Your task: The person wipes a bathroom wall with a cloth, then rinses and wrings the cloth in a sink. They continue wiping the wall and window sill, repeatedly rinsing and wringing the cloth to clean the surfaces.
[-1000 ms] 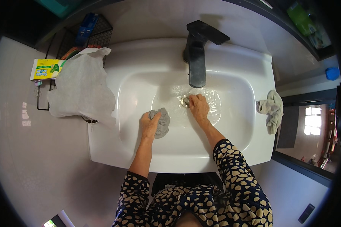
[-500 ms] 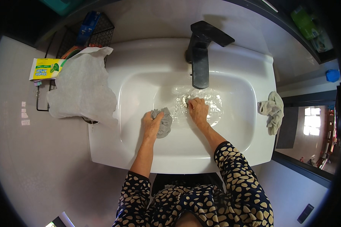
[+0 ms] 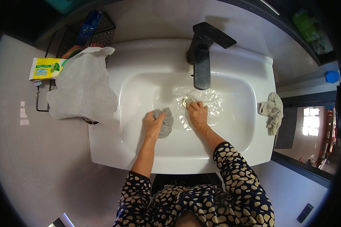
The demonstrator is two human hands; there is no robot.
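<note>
My left hand (image 3: 154,125) is closed around a crumpled grey cloth (image 3: 166,123) in the left part of the white sink (image 3: 240,128). Beneath the black faucet (image 3: 202,70), my right hand (image 3: 198,114) reaches into the rippling water (image 3: 215,101) with its fingers curled. Those fingers grip the edge of a small round drain stopper (image 3: 185,101) at the basin's bottom. Glare and ripples partly hide the stopper, and the right thumb is hard to make out.
On the right rim lies another pale grey cloth (image 3: 272,109). At the left, a light cloth (image 3: 83,89) hangs over a black wire basket (image 3: 109,32) with a yellow toothpaste box (image 3: 47,69). A dark-framed mirror (image 3: 303,128) stands at the right.
My right hand has shifted slightly down, and more of the round stopper shows beside its fingers. The ripples have changed shape. My left hand keeps its hold on the grey cloth.
</note>
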